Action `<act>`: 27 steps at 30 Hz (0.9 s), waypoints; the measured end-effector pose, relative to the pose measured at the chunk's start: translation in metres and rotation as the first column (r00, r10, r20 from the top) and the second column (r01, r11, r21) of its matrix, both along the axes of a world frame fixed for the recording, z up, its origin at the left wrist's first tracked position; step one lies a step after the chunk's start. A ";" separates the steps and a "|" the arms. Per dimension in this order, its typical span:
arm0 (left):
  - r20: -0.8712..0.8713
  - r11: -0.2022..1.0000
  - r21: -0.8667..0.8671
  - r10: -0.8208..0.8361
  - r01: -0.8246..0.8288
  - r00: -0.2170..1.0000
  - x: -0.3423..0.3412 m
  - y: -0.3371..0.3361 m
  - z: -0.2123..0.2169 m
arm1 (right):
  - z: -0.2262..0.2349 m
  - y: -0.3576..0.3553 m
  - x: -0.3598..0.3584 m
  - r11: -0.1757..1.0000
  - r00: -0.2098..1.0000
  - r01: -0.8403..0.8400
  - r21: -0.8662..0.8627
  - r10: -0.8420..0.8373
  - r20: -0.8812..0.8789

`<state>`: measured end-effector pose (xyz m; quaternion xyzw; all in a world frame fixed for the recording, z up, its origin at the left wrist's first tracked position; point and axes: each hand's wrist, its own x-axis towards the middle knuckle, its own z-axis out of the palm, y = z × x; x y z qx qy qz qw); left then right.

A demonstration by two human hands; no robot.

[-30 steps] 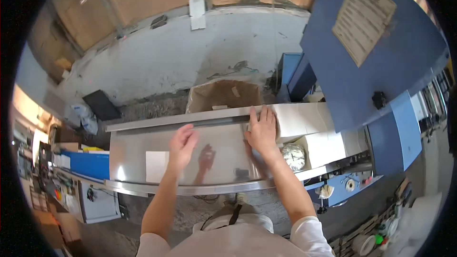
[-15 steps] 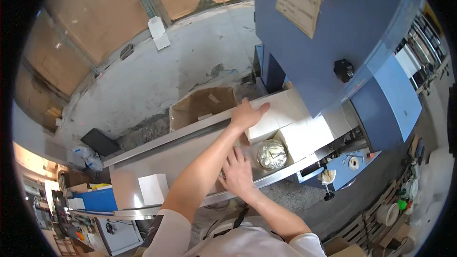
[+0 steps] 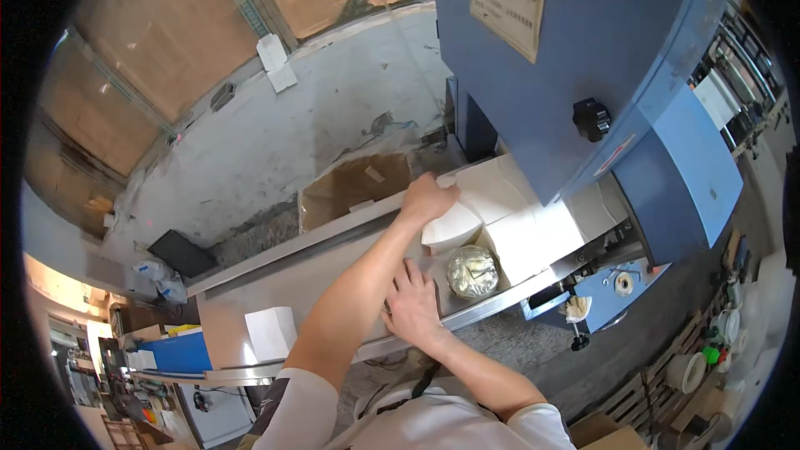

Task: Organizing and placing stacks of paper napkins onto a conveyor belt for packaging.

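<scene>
My left hand reaches to the far side of the metal bench. Its fingers are closed on the upper edge of a white paper block, which leans a little away from the white stacks beside it. Nearer to me, my right hand rests over the bench with its fingers apart. My left forearm passes close beside its fingertips, and what lies under the palm is hidden. Just right of that hand sits a round, clear-wrapped bundle with pale, shiny contents, against another white stack.
A tall blue machine with a black knob stands over the bench's right end. Behind the bench is an open cardboard box. A white block lies at the bench's left part. A wooden pallet is at lower right.
My left hand has curled its fingers over the white block and tipped it slightly toward me, away from its neighbours. My right hand has stayed nearly in place. The view has shifted slightly.
</scene>
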<state>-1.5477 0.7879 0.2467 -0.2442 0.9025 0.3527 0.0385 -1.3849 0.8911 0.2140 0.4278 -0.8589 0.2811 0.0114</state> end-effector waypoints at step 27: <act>0.060 0.965 0.162 0.199 -0.206 0.978 0.249 -0.123 0.007 | -0.007 -0.034 -0.056 0.941 0.572 0.117 -0.317 0.197 0.796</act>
